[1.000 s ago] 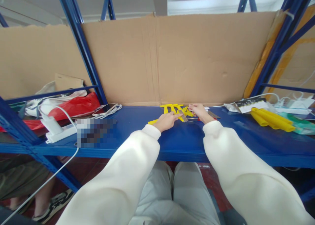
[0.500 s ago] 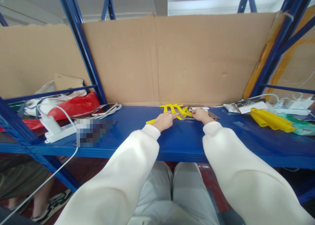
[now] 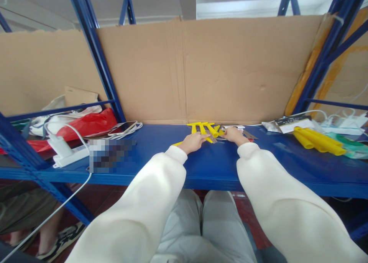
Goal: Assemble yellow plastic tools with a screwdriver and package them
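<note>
My left hand (image 3: pixel 196 142) is closed over a yellow tube (image 3: pixel 178 143), pressing it on the blue shelf; one end shows left of the hand and a yellow part shows past the fingertips. Just to its right, my right hand (image 3: pixel 234 135) is closed with fingertips down beside small yellow pieces (image 3: pixel 217 130); anything in its fingers is hidden. Behind my left hand lie several yellow tube-like pieces (image 3: pixel 202 129). A flat grey strip (image 3: pixel 250 135) lies right of my right hand, near a small red part.
Cardboard (image 3: pixel 224 71) stands behind the blue shelf (image 3: pixel 212 167). On the right are several larger yellow rolls (image 3: pixel 317 140) and a black-and-white packet (image 3: pixel 294 123). At left are a phone (image 3: pixel 123 128), a white power strip (image 3: pixel 70 155) and a red bag (image 3: pixel 89 124). Another person's legs show below left.
My left hand has turned slightly, and less of the yellow tube shows at its left. My right hand has barely moved.
</note>
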Motion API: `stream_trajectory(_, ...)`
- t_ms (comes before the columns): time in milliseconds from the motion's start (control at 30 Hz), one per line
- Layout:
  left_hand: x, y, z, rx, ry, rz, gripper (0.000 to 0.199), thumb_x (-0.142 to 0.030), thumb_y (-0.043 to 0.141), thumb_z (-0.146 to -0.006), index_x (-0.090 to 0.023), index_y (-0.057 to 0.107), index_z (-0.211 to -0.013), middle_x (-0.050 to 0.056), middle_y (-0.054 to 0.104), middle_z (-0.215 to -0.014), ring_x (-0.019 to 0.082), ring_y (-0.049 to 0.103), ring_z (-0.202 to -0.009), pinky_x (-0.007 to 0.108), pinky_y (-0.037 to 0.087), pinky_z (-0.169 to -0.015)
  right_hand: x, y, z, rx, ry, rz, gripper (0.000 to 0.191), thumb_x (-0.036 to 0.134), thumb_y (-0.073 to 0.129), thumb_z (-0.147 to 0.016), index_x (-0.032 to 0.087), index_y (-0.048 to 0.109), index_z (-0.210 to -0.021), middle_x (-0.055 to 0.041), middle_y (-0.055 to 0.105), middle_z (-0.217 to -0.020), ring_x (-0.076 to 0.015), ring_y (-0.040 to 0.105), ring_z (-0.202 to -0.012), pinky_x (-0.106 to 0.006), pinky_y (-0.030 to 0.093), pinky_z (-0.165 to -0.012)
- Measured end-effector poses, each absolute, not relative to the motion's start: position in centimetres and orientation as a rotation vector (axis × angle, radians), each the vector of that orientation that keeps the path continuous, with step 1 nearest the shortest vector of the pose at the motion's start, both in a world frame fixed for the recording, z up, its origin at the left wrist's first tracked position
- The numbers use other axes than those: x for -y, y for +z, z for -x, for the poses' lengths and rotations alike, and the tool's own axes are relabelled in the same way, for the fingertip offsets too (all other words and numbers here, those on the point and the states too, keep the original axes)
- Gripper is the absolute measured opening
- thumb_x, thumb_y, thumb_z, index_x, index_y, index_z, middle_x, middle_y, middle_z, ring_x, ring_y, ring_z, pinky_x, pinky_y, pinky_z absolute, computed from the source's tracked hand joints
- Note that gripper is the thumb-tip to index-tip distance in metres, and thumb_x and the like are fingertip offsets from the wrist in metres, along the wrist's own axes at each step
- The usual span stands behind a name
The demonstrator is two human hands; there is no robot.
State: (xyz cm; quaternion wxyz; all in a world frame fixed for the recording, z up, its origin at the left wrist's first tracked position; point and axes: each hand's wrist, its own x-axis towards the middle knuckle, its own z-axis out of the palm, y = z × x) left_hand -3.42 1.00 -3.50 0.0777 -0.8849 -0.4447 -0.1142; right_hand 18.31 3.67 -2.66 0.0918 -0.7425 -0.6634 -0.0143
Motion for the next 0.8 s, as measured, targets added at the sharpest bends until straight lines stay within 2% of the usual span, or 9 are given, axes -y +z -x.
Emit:
stream_trajectory(167, -1.1, -3.6, 3.4, 1.314, -0.358, 2.643, 0.045, -0.031, 0.041, -0.104, -0.032, 0.055, -0.146, 0.01, 0.067, -0.123, 0.023, 0.067, -0.112, 0.03, 0.051, -0.094, -3.4, -2.6, -17.9, 1.954, -0.084, 2.196, 0.035, 0.038, 0.052, -0.096, 0.016, 0.076, -0.108, -0.0206, 0.072, -0.12, -0.0323, 0.061, -0.124, -0.044, 0.044, -0.102)
stream_trajectory(367, -1.1, -3.5, 3.4, 1.305, -0.358, 2.638, 0.046, -0.031, 0.039, -0.104, -0.033, 0.052, -0.148, 0.01, 0.067, -0.122, 0.023, 0.066, -0.114, 0.03, 0.051, -0.093, -3.5, -2.6, -17.7, 1.929, -0.072, 2.253, 0.032, 0.03, 0.059, -0.091, 0.014, 0.075, -0.113, -0.021, 0.072, -0.12, -0.0312, 0.064, -0.12, -0.039, 0.048, -0.097)
stream_trajectory(567, -0.9, -3.3, 3.4, 1.306, -0.366, 2.632, 0.047, -0.03, 0.039, -0.104, -0.032, 0.052, -0.149, 0.01, 0.067, -0.122, 0.023, 0.066, -0.113, 0.03, 0.051, -0.093, -3.9, -2.6, -18.6, 1.985, -0.055, 2.237, 0.026, 0.025, 0.06, -0.088, 0.018, 0.077, -0.106, -0.0168, 0.075, -0.114, -0.0304, 0.066, -0.116, -0.039, 0.049, -0.094)
stream_trajectory(800, -0.6, -3.2, 3.4, 1.338, -0.368, 2.637, 0.046, -0.032, 0.038, -0.104, -0.033, 0.053, -0.148, 0.01, 0.065, -0.127, 0.024, 0.065, -0.115, 0.031, 0.05, -0.096, -3.9, -2.3, -19.1, 2.079, -0.022, 2.228, 0.027, 0.025, 0.064, -0.087, 0.016, 0.077, -0.108, -0.0173, 0.077, -0.107, -0.029, 0.069, -0.11, -0.033, 0.051, -0.088)
